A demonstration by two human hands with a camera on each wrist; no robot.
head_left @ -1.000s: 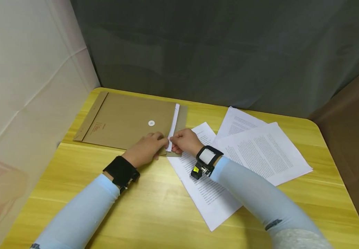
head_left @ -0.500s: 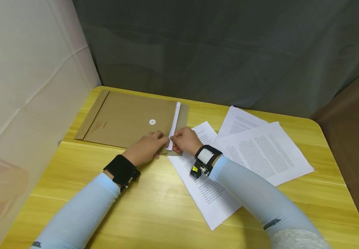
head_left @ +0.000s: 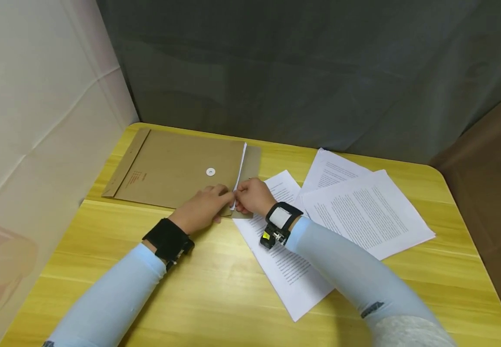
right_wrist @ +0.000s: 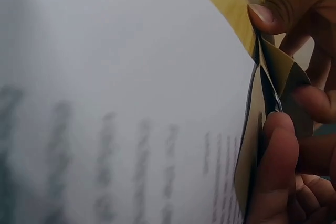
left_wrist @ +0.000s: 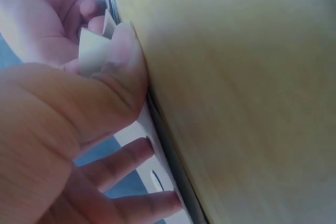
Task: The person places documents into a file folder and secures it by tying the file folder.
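A brown envelope with a white button clasp lies flat at the table's far left. A thin edge of white sheets sticks out of its right-hand mouth. My left hand lies on the envelope's near right corner and pinches the brown edge there. My right hand touches it from the right and pinches the white sheets at their near corner. In the left wrist view my thumb presses on a white paper corner. The right wrist view shows my thumb against the brown flap.
Loose printed pages lie on the yellow wooden table: one sheet under my right wrist, two more fanned to the right. A grey curtain closes the back and a white curtain the left.
The white strip showing at the envelope's mouth has grown narrower as the sheets slid further left into it. My right hand has shifted slightly left; the left hand has stayed put.
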